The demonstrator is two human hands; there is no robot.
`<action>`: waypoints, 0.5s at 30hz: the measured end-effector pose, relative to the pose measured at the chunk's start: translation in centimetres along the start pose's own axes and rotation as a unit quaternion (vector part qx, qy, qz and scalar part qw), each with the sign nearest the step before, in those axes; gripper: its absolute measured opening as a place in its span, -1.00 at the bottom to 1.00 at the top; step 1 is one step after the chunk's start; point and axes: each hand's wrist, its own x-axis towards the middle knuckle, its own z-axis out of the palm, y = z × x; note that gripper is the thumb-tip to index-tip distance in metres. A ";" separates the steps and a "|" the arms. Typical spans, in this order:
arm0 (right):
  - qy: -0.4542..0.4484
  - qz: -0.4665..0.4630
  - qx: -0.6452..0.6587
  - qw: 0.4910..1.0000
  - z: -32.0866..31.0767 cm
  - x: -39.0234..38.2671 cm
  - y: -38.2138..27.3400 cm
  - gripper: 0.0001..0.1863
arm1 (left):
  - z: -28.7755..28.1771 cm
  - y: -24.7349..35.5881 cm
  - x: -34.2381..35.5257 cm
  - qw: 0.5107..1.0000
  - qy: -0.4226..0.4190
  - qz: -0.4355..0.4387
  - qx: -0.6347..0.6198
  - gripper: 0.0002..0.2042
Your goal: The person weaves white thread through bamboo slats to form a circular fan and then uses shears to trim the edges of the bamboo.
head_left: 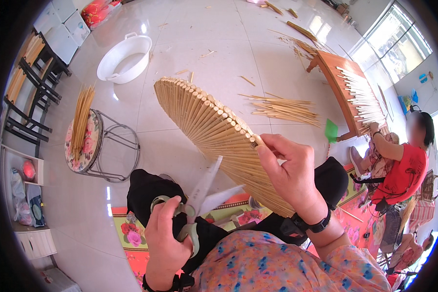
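Note:
My right hand (292, 170) grips the rim of a fan-shaped frame of thin bamboo ribs (214, 126), which tilts up and away to the left over my lap. My left hand (165, 238) holds a pair of scissors with pale green handles (197, 204). Their blades are spread apart and point up toward the lower edge of the bamboo frame, just below it. A dark band sits on each of my wrists.
A round stool with a floral seat (90, 146) carries a bundle of bamboo sticks (81, 117) at left. A white plastic basin (124, 57) stands behind it. Loose sticks (284, 108) lie on the tiled floor. At right another person in red (404, 170) works at a wooden table (343, 82).

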 end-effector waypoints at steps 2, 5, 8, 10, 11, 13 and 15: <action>-0.001 -0.005 -0.003 1.000 0.0 -0.2 0.0 -0.81 | 0.0 -0.4 -0.1 0.996 -0.004 0.066 0.064 -0.38; -0.006 0.000 -0.008 1.000 0.2 -0.5 -0.3 -0.82 | -1.3 0.2 -0.6 0.991 -0.036 0.047 0.116 -0.42; -0.001 -0.020 -0.004 1.000 0.5 -0.7 -0.4 -0.83 | -1.9 1.0 -0.4 0.986 -0.050 0.049 0.151 -0.46; -0.017 -0.015 -0.011 1.000 0.5 -0.9 -0.7 -0.83 | -1.7 0.7 -0.3 0.985 -0.033 0.065 0.157 -0.43; -0.018 -0.015 -0.009 1.000 0.6 -1.0 -0.7 -0.83 | -1.6 0.7 -0.3 0.983 -0.016 0.083 0.160 -0.39; -0.014 -0.016 -0.002 1.000 0.8 -1.1 -0.8 -0.84 | -1.7 0.9 -0.3 0.983 -0.017 0.081 0.165 -0.40; -0.014 -0.020 -0.005 1.000 0.9 -1.1 -0.8 -0.84 | -1.9 1.1 -0.2 0.982 -0.018 0.081 0.167 -0.40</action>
